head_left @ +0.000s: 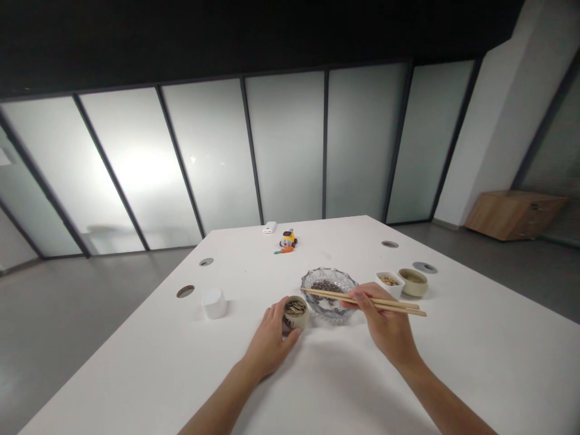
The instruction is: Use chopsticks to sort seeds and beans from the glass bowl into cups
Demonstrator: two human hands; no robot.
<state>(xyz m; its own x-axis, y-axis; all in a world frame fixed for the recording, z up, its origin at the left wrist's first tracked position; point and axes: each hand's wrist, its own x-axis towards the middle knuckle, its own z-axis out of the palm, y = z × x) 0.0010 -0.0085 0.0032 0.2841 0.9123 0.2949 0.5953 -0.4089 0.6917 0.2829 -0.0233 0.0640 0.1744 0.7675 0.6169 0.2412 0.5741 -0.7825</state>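
My left hand point(270, 343) wraps around a small beige cup point(296, 312) filled with striped seeds, resting on the white table point(317, 374). My right hand point(386, 325) holds a pair of wooden chopsticks point(362, 300), their tips pointing left over a clear glass bowl point(329, 291) of dark beans. The glass bowl stands just right of the cup, between my two hands.
Right of the glass bowl are a small white square dish point(390, 282) of pale nuts and a beige bowl point(412, 281). A white cup point(214, 302) stands at left. A small toy point(287, 240) and white box point(269, 228) lie at the far edge. Round cable holes dot the table.
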